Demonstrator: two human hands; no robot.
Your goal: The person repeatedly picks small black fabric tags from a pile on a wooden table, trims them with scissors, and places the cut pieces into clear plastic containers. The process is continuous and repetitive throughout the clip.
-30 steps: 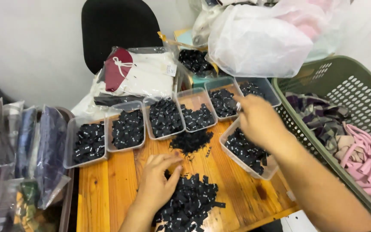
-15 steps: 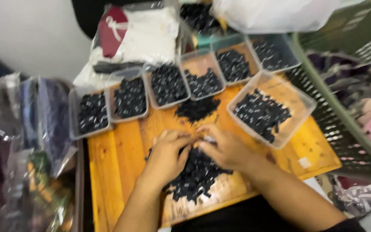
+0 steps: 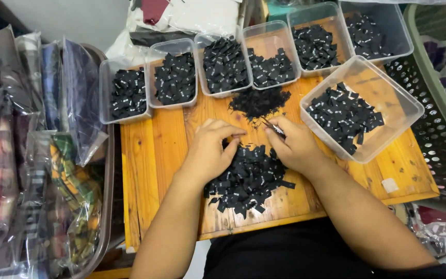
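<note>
Pinched in the right hand point(image 3: 296, 146) is a thin metal tool, its tip just showing above the fingers; the left hand point(image 3: 210, 152) is curled, fingertips on the label pile point(image 3: 249, 178), whether it grips one I cannot tell; a second ago the right hand reached to the big tray point(image 3: 383, 150), now both are back over the pile mid-board point(image 3: 150, 165); likely another label is being picked; the smaller trays point(image 3: 174, 77) behind hold sorted labels.

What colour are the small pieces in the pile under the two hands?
Black, some with tiny pale marks; the pile of small pieces on the wooden table shows best in the head view.
</note>
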